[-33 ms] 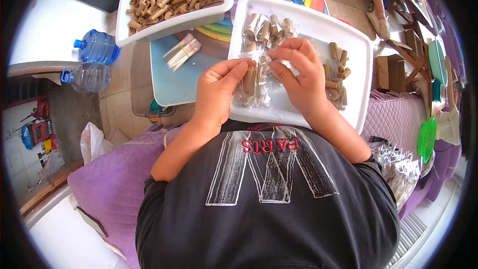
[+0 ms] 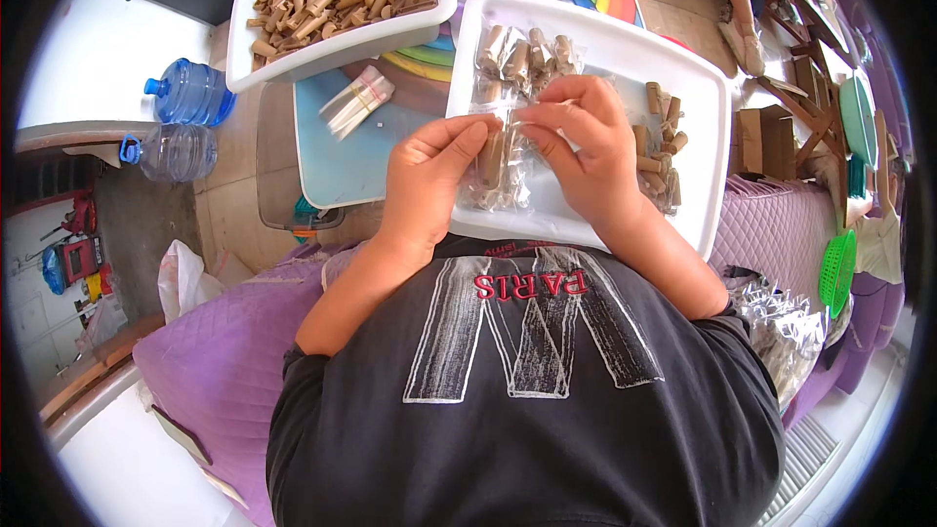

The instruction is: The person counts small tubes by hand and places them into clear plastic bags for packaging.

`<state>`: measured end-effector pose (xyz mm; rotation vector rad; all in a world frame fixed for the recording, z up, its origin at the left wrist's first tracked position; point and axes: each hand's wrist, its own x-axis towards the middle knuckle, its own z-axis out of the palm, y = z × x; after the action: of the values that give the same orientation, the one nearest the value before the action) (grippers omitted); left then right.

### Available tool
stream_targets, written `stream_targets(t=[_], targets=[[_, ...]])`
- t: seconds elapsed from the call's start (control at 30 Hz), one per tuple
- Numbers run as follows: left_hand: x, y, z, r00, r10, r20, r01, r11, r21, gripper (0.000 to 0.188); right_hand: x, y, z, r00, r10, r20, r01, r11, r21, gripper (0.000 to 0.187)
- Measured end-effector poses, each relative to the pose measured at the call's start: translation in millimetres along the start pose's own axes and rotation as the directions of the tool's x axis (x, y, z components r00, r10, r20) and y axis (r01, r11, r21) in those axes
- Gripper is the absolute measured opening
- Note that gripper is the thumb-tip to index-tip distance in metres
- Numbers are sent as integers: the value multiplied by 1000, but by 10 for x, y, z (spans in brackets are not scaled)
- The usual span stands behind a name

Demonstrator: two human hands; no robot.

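My left hand (image 2: pixel 427 176) pinches the top edge of a small clear plastic bag (image 2: pixel 494 161) holding a brown tube-shaped piece. Thumb and forefinger of my right hand (image 2: pixel 593 151) are pressed together at the same top edge, just right of the left fingertips. Both hands are over a white tray (image 2: pixel 625 49). More bagged brown pieces (image 2: pixel 517 57) lie beyond the hands, and others sit below the fingers. On the tray's right side are loose brown tube-shaped pieces (image 2: pixel 652 174), partly hidden by my right hand and forearm.
A white bin (image 2: pixel 332 66) full of brown pieces stands far left. A banded bundle of pale, thin strips (image 2: pixel 359 102) rests on a light-blue lid (image 2: pixel 337 161). Two large water bottles (image 2: pixel 181 151) lie at left. At far right are a green basket (image 2: pixel 836 273) and a person's arm (image 2: pixel 742 20).
My right fingertips have moved slightly left, closer to my left fingertips along the bag's top. The left hand has barely moved.
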<state>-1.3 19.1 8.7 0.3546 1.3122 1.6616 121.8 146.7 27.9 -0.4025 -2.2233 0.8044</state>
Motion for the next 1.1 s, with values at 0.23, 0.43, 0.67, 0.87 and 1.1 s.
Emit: stream_targets(t=[0.23, 0.43, 0.67, 0.87, 1.1], targets=[[-14, -64, 18, 989, 112, 100, -130, 972, 194, 20, 90, 38, 165, 988, -153, 34, 155, 985, -72, 14], [-73, -22, 104, 982, 173, 78, -189, 925, 331, 18, 81, 113, 169, 996, -87, 7, 87, 994, -72, 10], [-48, -97, 0, 992, 87, 86, -103, 975, 195, 20, 106, 390, 38, 745, 666, -29, -436, 520, 734, 9], [-65, -48, 50, 995, 73, 68, -85, 979, 187, 19, 12, 19, 106, 996, -89, 17, 88, 996, 12, 14], [-81, -19, 74, 984, 136, 116, -169, 915, 365, 17, -9, 96, 191, 992, -77, 97, 82, 996, -45, 3]])
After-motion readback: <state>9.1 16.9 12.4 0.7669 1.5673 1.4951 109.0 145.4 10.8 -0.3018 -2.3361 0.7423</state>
